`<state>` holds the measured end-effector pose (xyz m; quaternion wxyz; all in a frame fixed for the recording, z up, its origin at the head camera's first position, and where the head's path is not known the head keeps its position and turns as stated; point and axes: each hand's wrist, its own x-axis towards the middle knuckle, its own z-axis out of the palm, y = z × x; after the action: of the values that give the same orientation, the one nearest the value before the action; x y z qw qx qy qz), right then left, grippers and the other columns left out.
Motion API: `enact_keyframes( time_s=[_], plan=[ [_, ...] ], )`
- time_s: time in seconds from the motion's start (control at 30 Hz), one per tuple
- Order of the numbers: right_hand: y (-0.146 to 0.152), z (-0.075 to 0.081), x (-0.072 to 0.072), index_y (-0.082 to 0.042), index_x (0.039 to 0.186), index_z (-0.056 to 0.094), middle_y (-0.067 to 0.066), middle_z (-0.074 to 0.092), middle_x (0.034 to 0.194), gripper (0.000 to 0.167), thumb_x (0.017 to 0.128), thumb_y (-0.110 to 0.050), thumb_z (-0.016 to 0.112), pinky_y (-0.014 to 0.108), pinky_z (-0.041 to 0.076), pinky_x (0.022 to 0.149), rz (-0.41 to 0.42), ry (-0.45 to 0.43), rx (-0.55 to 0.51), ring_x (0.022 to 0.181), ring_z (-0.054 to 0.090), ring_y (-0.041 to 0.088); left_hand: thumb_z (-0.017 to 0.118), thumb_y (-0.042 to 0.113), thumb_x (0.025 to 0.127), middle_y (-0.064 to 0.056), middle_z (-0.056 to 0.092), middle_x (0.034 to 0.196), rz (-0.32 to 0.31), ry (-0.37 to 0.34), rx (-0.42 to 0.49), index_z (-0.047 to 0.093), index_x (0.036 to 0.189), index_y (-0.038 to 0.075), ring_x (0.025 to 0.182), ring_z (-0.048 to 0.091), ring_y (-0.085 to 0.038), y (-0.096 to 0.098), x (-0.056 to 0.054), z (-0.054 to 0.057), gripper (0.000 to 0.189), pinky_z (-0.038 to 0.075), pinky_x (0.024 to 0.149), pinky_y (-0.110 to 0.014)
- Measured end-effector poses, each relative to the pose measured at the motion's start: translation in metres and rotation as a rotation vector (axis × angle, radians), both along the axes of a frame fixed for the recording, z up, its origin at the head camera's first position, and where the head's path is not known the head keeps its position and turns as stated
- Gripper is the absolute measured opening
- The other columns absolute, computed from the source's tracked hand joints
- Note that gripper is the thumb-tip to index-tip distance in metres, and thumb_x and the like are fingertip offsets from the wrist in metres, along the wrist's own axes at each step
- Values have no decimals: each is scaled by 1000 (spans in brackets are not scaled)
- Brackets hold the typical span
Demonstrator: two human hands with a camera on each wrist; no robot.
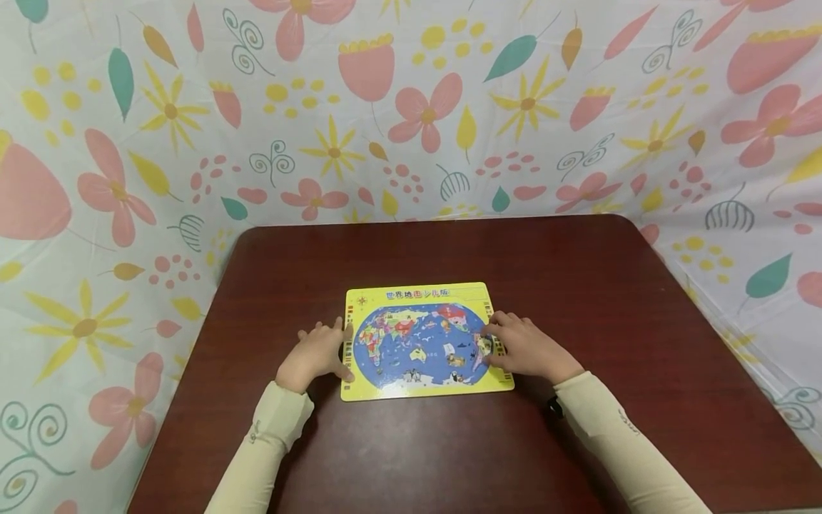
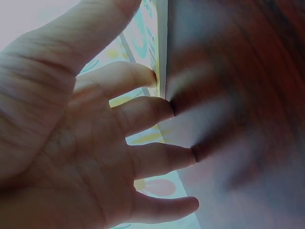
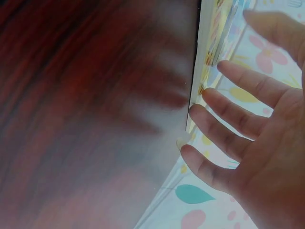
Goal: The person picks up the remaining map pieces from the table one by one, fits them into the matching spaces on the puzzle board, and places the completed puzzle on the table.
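Note:
A yellow-bordered world map puzzle board (image 1: 411,394) lies flat on the dark red-brown table, its blue map covered with small coloured pictures. My left hand (image 1: 316,355) is at the board's left edge, thumb over the lower left border and fingers spread. In the left wrist view, the fingers (image 2: 138,114) are apart, with fingertips right by the board's pale side. On the opposite edge, my right hand (image 1: 528,348) reaches over the border, its fingertips above the map's right part. The right wrist view shows its fingers (image 3: 228,114) loosely extended along the board's side (image 3: 201,62).
The wooden table (image 1: 308,257) has rounded far corners and reaches back to a white cloth (image 1: 398,178) printed with flowers and leaves, which hangs behind it and on both sides. A dark band (image 1: 555,407) shows at the right wrist.

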<state>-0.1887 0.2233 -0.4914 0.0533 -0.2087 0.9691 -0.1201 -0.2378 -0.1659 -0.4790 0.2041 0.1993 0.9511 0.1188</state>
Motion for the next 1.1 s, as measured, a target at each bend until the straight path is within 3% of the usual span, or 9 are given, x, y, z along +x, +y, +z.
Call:
enact_keyframes(
  time_s=[0.3, 0.57, 0.77, 1.1],
  plan=[
    [1, -2, -1, -9, 114, 72, 7, 58, 112, 33, 85, -24, 80, 48, 45, 82, 9, 5, 6, 96, 53, 23, 94, 32, 72, -29, 27, 159, 14, -6, 13, 44, 153, 4, 139, 27, -62, -1, 1, 0, 99, 21, 102, -82],
    [-3, -5, 1, -10, 114, 73, 10, 60, 112, 44, 82, -39, 84, 52, 44, 87, -20, 4, 6, 95, 54, 26, 94, 30, 72, -30, 27, 159, 20, -22, 36, 45, 152, 3, 139, 25, -63, -3, 3, 0, 98, 19, 102, -82],
    [-5, -3, 0, -8, 116, 71, 10, 59, 111, 44, 83, -36, 84, 52, 44, 88, -25, 16, 15, 95, 54, 26, 94, 29, 72, -30, 27, 159, 14, -24, 36, 46, 151, 3, 138, 26, -63, -4, 3, 3, 96, 20, 101, -83],
    [-6, -4, 3, -14, 121, 75, 12, 60, 114, 43, 85, -36, 83, 52, 45, 83, 52, 36, 15, 94, 54, 26, 93, 31, 72, -30, 26, 159, 17, -25, 16, 44, 153, 5, 139, 26, -62, -10, 5, 1, 99, 20, 102, -82]
  ],
)
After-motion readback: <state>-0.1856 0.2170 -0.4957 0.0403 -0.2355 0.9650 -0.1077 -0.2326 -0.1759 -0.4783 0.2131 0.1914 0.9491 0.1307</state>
